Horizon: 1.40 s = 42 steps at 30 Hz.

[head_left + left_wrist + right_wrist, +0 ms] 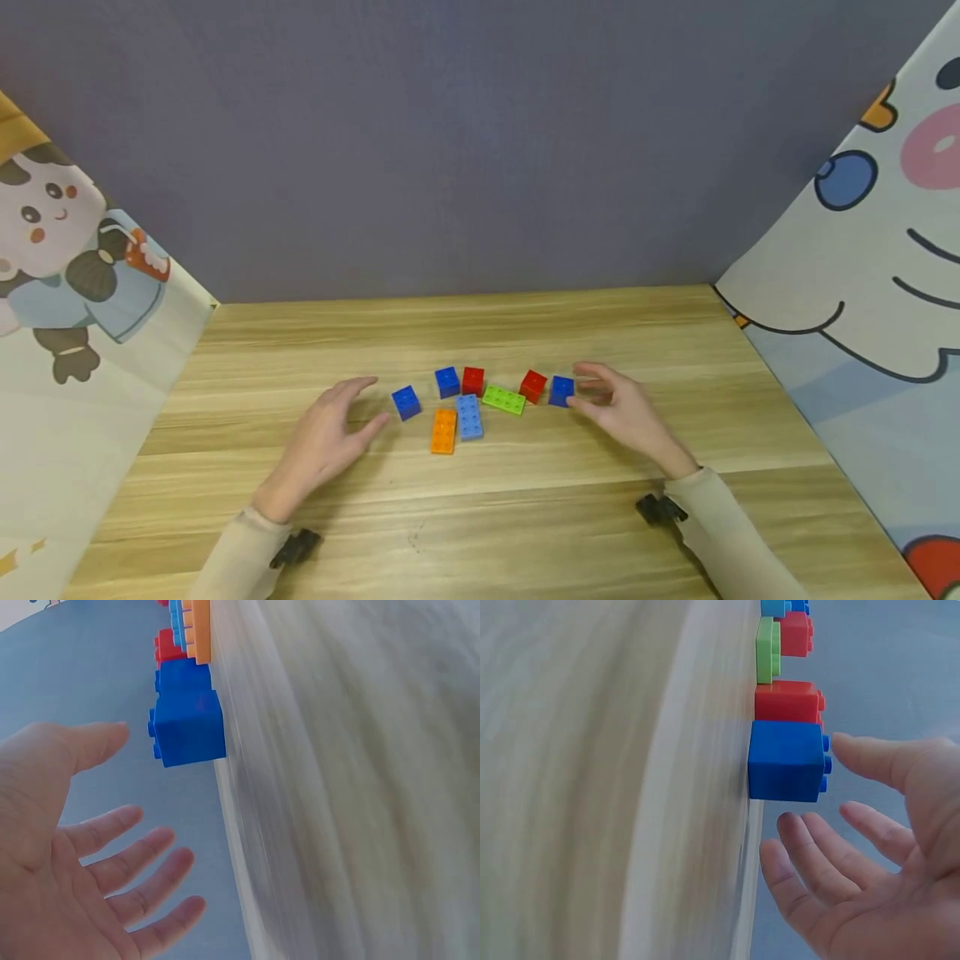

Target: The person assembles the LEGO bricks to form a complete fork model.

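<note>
Several toy building bricks lie studs up in the middle of the wooden table. My left hand [324, 435], fingers spread and holding nothing, is just left of a dark blue brick [406, 403]. In the left wrist view its thumb points toward that blue brick [189, 727]. On the other side my right hand [622, 408] has thumb and fingers parted around the right end of another dark blue brick [562, 390]. The right wrist view shows the thumb tip close to the studs of this blue brick [786, 761], with the other fingers apart below it.
Between the hands are a third blue brick [447, 382], two red bricks, one [472, 381] left and one [532, 386] right, a flat green brick [503, 400], a light blue brick [469, 417] and an orange brick [443, 431]. A grey wall [465, 150] stands behind the table [480, 533].
</note>
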{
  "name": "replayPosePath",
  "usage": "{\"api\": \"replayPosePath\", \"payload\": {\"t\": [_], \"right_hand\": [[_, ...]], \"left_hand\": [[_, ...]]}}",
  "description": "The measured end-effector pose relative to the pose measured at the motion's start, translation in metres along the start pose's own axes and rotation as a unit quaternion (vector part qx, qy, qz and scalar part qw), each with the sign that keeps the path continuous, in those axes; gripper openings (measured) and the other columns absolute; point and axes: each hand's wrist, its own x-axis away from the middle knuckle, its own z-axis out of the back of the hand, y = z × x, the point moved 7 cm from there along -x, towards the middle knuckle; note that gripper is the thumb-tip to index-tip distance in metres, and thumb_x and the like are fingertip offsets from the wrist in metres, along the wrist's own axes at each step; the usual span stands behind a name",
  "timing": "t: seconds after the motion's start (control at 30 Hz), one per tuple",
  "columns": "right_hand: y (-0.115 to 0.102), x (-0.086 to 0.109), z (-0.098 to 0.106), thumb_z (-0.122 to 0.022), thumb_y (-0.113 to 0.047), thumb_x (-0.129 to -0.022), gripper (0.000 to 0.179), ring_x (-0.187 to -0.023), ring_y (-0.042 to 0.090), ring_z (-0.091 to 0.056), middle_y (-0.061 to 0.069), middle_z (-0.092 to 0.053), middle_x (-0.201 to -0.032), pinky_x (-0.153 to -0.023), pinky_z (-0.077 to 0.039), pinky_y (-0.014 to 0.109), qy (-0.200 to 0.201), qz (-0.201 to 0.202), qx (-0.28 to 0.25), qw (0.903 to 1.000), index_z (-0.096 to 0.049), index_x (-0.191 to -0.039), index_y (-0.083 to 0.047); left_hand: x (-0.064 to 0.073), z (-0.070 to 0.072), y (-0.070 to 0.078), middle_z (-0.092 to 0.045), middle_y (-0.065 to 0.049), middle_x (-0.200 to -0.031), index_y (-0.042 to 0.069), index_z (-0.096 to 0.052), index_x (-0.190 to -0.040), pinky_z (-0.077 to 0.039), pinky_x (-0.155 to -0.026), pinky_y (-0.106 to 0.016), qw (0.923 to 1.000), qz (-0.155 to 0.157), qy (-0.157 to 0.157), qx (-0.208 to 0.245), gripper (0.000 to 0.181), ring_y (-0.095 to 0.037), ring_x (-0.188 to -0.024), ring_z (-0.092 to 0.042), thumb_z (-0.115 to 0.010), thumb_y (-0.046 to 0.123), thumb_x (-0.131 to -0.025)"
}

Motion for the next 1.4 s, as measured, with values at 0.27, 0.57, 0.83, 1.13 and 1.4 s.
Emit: {"api": "replayPosePath", "payload": {"t": [0.27, 0.57, 0.83, 1.13, 1.4], "right_hand": [[0.001, -0.003, -0.003, -0.078, -0.014, -0.098, 0.052, -0.121, 0.039, -0.071, 0.022, -0.067, -0.143, -0.099, -0.06, 0.053, -0.007, -0.008, 0.004, 0.9999, -0.06, -0.145, 0.0], [0.004, -0.005, -0.006, -0.077, -0.014, -0.098, 0.049, -0.118, 0.038, -0.073, 0.021, -0.072, -0.135, -0.098, -0.061, 0.053, -0.014, -0.015, 0.013, 0.9997, -0.062, -0.143, -0.001], [0.007, -0.005, -0.006, -0.076, -0.015, -0.099, 0.046, -0.115, 0.037, -0.074, 0.021, -0.073, -0.132, -0.097, -0.061, 0.052, -0.015, -0.018, 0.016, 0.9996, -0.064, -0.141, -0.002], [0.009, -0.006, -0.006, -0.076, -0.017, -0.099, 0.042, -0.114, 0.035, -0.074, 0.019, -0.073, -0.131, -0.096, -0.062, 0.052, -0.013, -0.019, 0.013, 0.9997, -0.067, -0.138, -0.005], [0.01, -0.005, -0.006, -0.075, -0.018, -0.1, 0.041, -0.114, 0.035, -0.074, 0.02, -0.074, -0.13, -0.096, -0.062, 0.051, -0.019, -0.028, 0.012, 0.9993, -0.067, -0.139, -0.005]], "left_hand": [[-0.004, -0.005, 0.008, -0.065, -0.022, -0.146, 0.004, -0.061, -0.147, -0.053, -0.106, -0.064, 1.0, -0.001, 0.001, 0.001, 0.061, -0.043, -0.124, -0.068, -0.079, 0.035, -0.097], [-0.008, -0.011, 0.011, -0.071, -0.019, -0.136, 0.004, -0.065, -0.141, -0.055, -0.103, -0.062, 0.9999, 0.008, 0.0, 0.007, 0.056, -0.041, -0.121, -0.069, -0.081, 0.03, -0.094], [-0.012, -0.017, 0.011, -0.076, -0.016, -0.125, 0.004, -0.069, -0.135, -0.057, -0.1, -0.06, 0.9999, 0.008, -0.009, 0.008, 0.049, -0.038, -0.114, -0.073, -0.082, 0.027, -0.094], [-0.013, -0.017, 0.013, -0.078, -0.016, -0.121, 0.004, -0.07, -0.132, -0.059, -0.095, -0.058, 0.9998, 0.005, -0.013, 0.017, 0.044, -0.035, -0.106, -0.075, -0.082, 0.021, -0.094], [-0.013, -0.02, 0.012, -0.078, -0.017, -0.121, 0.001, -0.068, -0.136, -0.058, -0.097, -0.059, 0.9995, 0.012, -0.025, 0.011, 0.05, -0.035, -0.107, -0.075, -0.082, 0.025, -0.094]]}}
